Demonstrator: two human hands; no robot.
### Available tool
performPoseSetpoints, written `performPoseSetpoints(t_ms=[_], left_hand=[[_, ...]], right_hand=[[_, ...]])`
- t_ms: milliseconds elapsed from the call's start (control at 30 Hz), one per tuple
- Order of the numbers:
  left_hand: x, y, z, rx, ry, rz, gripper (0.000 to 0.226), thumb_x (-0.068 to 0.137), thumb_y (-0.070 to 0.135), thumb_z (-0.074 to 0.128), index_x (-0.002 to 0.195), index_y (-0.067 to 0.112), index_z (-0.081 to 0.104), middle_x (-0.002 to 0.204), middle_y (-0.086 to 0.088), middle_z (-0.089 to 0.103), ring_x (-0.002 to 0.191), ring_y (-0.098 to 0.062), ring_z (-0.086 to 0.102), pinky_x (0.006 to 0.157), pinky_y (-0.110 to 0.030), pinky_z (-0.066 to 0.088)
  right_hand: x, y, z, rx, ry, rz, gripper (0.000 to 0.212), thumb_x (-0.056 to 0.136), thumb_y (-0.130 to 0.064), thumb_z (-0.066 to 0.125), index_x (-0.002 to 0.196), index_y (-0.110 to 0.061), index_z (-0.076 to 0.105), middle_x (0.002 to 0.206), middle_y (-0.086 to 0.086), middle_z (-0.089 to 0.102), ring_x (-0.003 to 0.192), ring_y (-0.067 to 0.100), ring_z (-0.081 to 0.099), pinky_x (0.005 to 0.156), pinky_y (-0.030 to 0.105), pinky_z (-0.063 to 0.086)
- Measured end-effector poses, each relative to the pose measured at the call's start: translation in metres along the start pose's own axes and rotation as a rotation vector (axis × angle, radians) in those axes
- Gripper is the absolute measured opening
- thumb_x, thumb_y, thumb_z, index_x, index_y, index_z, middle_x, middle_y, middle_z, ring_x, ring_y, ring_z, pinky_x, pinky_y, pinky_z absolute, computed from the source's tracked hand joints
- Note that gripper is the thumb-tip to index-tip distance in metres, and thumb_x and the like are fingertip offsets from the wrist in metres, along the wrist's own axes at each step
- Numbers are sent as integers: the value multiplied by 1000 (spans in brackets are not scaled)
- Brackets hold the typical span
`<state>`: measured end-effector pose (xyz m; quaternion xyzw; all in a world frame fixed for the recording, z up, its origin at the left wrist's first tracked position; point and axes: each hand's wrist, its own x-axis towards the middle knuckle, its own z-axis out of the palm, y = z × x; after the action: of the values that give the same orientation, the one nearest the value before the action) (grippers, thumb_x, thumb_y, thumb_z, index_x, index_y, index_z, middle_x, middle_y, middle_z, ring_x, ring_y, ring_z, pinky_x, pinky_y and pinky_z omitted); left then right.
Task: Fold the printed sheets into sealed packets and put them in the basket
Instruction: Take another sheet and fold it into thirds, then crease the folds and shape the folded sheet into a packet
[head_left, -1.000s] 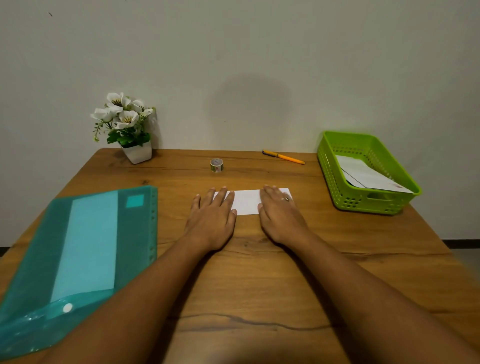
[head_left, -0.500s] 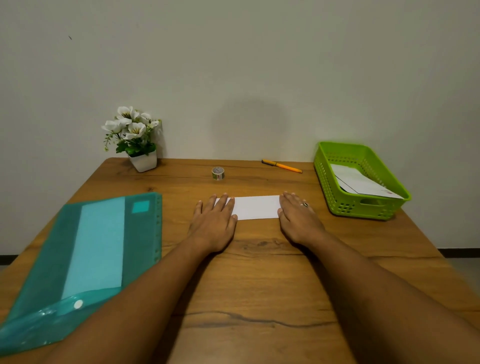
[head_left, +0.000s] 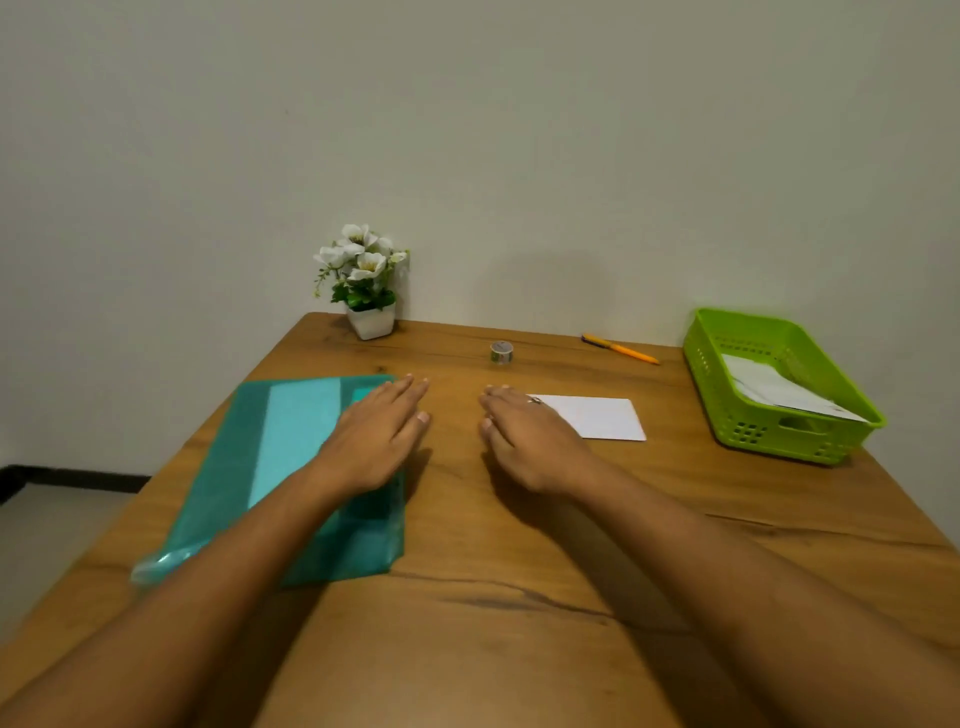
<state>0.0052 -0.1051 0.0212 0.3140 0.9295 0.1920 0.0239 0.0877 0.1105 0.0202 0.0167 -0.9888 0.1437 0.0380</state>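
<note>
A folded white sheet (head_left: 597, 417) lies flat on the wooden table (head_left: 519, 545), right of centre. My right hand (head_left: 524, 441) hovers with straight fingers just left of it, covering its left end; whether it touches the sheet I cannot tell. My left hand (head_left: 376, 434) is flat and open over the right part of a teal plastic folder (head_left: 270, 457), holding nothing. The green basket (head_left: 789, 447) stands at the right edge with white folded sheets (head_left: 779, 392) inside.
A small tape roll (head_left: 501, 352) and an orange pen (head_left: 621, 349) lie near the back wall. A white pot of flowers (head_left: 366, 283) stands at the back left corner. The table's left edge drops to the floor.
Both hands have come off the folded sheet and shifted left; the left one is now over the teal folder. The camera has turned left, so everything sits further right in view.
</note>
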Motion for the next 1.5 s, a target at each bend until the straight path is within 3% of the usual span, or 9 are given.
performPoseSetpoints(t_ms=[300, 433, 500, 667, 800, 967, 1167, 1367, 1500], left_hand=[[-90, -78, -48, -44, 16, -185, 45, 107, 37, 47, 152, 32, 45, 162, 0, 36, 149, -21, 32, 121, -41, 28], [-114, -102, -56, -70, -30, -195, 23, 104, 22, 56, 114, 39, 67, 131, 7, 60, 125, -14, 53, 103, -28, 39], [-119, -110, -56, -126, -82, -213, 37, 101, 8, 53, 96, 40, 73, 127, 8, 63, 121, -12, 55, 99, -28, 39], [-126, -115, -61, -386, -210, -280, 51, 96, -4, 54, 74, 35, 78, 137, 17, 61, 134, -12, 48, 120, -43, 33], [-134, -113, -65, -337, -326, -204, 30, 92, 16, 73, 98, 45, 75, 147, 24, 47, 136, -8, 43, 116, -38, 38], [-151, -118, -42, -102, -193, -88, 60, 87, 49, 76, 142, 48, 52, 158, 27, 33, 147, -1, 25, 123, -35, 27], [-160, -122, -28, 93, 16, 45, 34, 99, 48, 59, 131, 41, 66, 149, 18, 53, 140, -4, 43, 113, -32, 40], [-156, -115, -26, 101, 140, 9, 36, 105, 47, 37, 119, 32, 66, 108, 12, 72, 93, -7, 64, 75, -31, 52], [-155, -113, -24, 141, 183, -36, 29, 106, 47, 33, 108, 34, 59, 95, 10, 70, 79, -10, 61, 68, -38, 52]], right_hand=[[9, -129, 43, 7, -115, -345, 41, 110, -32, 37, 142, -14, 55, 147, 7, 57, 137, 25, 50, 114, 44, 40], [11, -150, 56, 7, -177, -367, 31, 108, -33, 38, 117, -18, 64, 122, 4, 68, 109, 24, 62, 93, 43, 51], [14, -152, 57, 57, -209, -348, 30, 108, -34, 40, 106, -19, 66, 113, 4, 69, 101, 24, 63, 86, 43, 52], [23, -151, 45, 254, -284, -260, 34, 109, -41, 46, 117, -19, 72, 113, 0, 72, 99, 17, 63, 82, 38, 50], [25, -150, 43, 189, -337, -285, 41, 97, -52, 65, 128, -26, 67, 126, -7, 67, 109, 12, 61, 95, 38, 54], [18, -147, 51, 18, -332, -417, 71, 85, -65, 71, 143, -29, 52, 141, -10, 51, 121, 11, 49, 88, 29, 41], [12, -149, 56, -26, -209, -483, 60, 89, -62, 68, 139, -32, 52, 138, -7, 57, 120, 14, 54, 94, 38, 52], [1, -156, 57, -85, -104, -639, 35, 97, -44, 64, 128, -35, 50, 143, -6, 47, 113, 19, 58, 84, 44, 57], [2, -164, 57, -240, -96, -594, 32, 104, -41, 55, 129, -22, 60, 153, 5, 44, 112, 30, 63, 81, 47, 58]])
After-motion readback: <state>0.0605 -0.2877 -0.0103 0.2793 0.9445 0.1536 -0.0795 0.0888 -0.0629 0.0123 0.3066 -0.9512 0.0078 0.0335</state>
